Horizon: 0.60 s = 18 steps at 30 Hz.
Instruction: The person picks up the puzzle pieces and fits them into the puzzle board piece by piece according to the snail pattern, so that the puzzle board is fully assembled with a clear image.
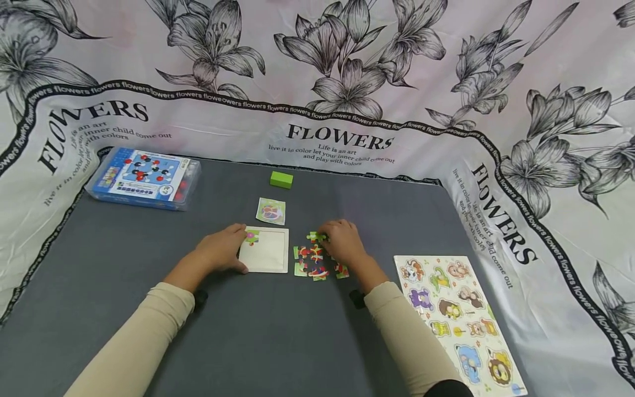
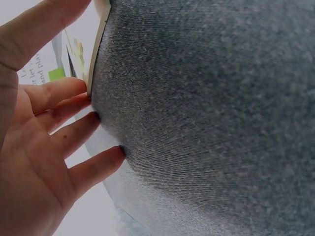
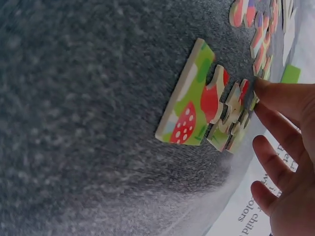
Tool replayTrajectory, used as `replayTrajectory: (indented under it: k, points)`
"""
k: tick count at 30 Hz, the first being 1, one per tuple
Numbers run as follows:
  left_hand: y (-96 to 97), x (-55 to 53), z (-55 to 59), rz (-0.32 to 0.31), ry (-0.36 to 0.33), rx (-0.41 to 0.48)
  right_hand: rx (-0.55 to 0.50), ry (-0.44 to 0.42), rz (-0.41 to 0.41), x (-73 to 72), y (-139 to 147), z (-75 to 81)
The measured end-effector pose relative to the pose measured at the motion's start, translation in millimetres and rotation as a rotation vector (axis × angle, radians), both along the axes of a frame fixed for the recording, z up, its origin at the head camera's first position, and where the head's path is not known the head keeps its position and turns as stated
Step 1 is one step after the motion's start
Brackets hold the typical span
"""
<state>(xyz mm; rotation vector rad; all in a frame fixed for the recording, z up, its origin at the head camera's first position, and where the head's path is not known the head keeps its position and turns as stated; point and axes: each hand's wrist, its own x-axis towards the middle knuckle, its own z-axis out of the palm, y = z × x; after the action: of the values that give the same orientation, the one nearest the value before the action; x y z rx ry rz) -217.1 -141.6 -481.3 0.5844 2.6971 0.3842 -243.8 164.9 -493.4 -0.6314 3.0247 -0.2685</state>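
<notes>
My left hand [image 1: 220, 249] rests along the left edge of a pale wooden puzzle tray [image 1: 270, 256], its extended fingers and thumb touching the frame. One green jigsaw piece [image 1: 252, 237] with a pink spot lies in the tray's upper left corner. To the right of the tray, my right hand [image 1: 344, 241] pinches a green puzzle piece [image 1: 313, 236] between thumb and index finger, low over the cloth. Several loose puzzle pieces [image 1: 301, 268] in red, green and purple lie beside and under this hand. In the right wrist view, a piece with a red spotted patch [image 3: 184, 123] lies nearest the camera.
Behind the tray lie a small picture card [image 1: 270, 211] and a green block [image 1: 281, 180]. A blue plastic case [image 1: 144, 179] stands at the back left. An animal puzzle board [image 1: 448, 325] lies to the right, near my right forearm. Flower-printed cloth [image 1: 342, 94] borders the grey surface.
</notes>
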Motion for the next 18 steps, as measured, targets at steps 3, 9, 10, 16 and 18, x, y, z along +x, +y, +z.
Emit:
replayTrajectory:
  k: [3, 9, 10, 16, 18]
  points:
    - [-0.7, 0.2, -2.6, 0.009, 0.006, 0.001, 0.001, 0.009, -0.002, -0.8, 0.0, -1.3]
    - [-0.6, -0.5, -3.6, 0.014, 0.005, 0.034, -0.048, 0.031, -0.024, -1.6, -1.2, -0.7]
    - [-0.5, -0.8, -3.9, 0.010, 0.006, 0.038, -0.059, 0.035, -0.026, -1.6, -2.9, 0.1]
    - [-5.7, 1.3, -4.1, 0.038, 0.003, 0.031, -0.114, 0.064, 0.103, -0.3, -37.5, 9.6]
    - [-4.4, 1.4, -3.8, 0.038, 0.003, 0.033, -0.126, 0.078, 0.157, 2.2, -49.9, 11.8]
